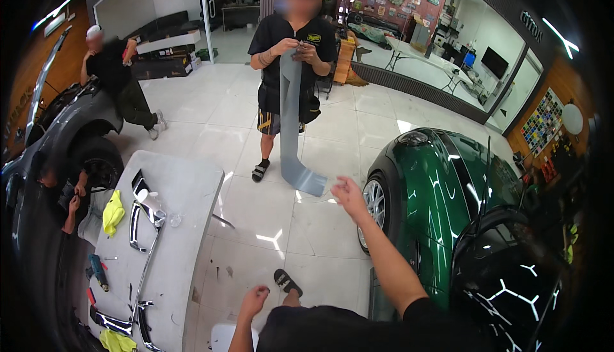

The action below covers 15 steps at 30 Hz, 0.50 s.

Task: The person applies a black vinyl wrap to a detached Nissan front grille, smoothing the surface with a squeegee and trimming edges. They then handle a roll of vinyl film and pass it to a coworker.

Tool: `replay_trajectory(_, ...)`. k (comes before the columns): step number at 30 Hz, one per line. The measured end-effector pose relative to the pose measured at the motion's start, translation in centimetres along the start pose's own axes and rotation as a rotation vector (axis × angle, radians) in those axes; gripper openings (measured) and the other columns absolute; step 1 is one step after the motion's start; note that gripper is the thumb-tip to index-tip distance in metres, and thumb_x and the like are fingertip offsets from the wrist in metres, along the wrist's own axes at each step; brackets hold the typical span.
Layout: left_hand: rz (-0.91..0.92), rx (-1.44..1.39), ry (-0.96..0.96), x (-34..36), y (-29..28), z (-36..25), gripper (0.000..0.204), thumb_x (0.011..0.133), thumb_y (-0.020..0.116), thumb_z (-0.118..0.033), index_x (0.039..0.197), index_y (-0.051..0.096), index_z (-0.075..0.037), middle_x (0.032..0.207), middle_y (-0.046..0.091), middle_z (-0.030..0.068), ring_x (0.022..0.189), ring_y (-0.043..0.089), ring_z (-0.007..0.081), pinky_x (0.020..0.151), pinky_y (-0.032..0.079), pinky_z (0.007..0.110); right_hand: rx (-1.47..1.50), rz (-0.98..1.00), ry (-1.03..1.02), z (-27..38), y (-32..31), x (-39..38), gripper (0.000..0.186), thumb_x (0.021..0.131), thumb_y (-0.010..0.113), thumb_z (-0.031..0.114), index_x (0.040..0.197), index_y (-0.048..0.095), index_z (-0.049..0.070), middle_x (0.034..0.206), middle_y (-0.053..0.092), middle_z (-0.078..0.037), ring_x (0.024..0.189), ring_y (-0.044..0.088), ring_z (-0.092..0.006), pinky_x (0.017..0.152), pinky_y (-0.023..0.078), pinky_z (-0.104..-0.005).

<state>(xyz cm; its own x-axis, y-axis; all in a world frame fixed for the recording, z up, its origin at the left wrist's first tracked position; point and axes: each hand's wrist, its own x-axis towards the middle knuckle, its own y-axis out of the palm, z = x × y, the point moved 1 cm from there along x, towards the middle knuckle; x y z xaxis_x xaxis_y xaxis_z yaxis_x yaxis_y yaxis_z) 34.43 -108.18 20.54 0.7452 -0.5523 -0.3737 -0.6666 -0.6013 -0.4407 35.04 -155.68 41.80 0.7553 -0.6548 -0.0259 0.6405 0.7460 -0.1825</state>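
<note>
My right hand (348, 195) reaches forward, its fingers pinched at the see-through lower end of a long grey film strip (291, 122). The strip hangs from both hands (297, 50) of a person standing across from me. Near the bottom it bends toward my right hand, off the floor. My left hand (255, 301) is low by my body, fingers curled in; whether anything is inside cannot be seen. It is nearest to the table's right edge and touches nothing visible.
A white table (185, 214) on the left bears chrome trim (146, 272), a heat gun (98, 272) and a yellow cloth (113, 213). A green car (422, 189) is on the right, a grey car (73, 112) at left. Another person (115, 70) leans there; someone crouches by its wheel.
</note>
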Motion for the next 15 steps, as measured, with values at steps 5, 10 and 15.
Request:
replay_trajectory(5,-0.036,-0.199,0.169,11.0,-3.5,-12.9,0.035,0.100,0.070,-0.027,0.126,0.073,-0.003,0.115,0.079,0.0173,0.102,0.077,0.0285,0.090,0.059,0.041,0.118,0.082,-0.161,8.3,3.2,9.7,0.062,0.096,0.080,0.021,0.147,0.052,0.000,0.123,0.067,-0.014,0.101,0.065,-0.0156,0.085,0.055,-0.0289)
replay_trajectory(10,-0.067,-0.088,0.035,16.1,-6.5,-12.5,0.036,0.098,0.071,-0.027,0.125,0.073,-0.003,0.114,0.078,0.0177,0.102,0.076,0.0301,0.091,0.059,0.040,0.137,0.121,-0.075,7.4,4.4,16.9,0.063,0.096,0.080,0.023,0.147,0.052,0.000,0.127,0.066,-0.014,0.104,0.066,-0.0168,0.088,0.055,-0.0286)
replay_trajectory(15,-0.149,0.083,-0.270,15.5,-8.9,-5.4,0.044,0.094,0.073,-0.027,0.129,0.070,-0.001,0.109,0.077,0.0211,0.100,0.076,0.0316,0.088,0.059,0.042,-0.040,0.178,-0.231,8.9,2.6,27.4,0.068,0.094,0.082,0.026,0.149,0.051,0.000,0.132,0.064,-0.016,0.113,0.065,-0.0222,0.094,0.055,-0.0342)
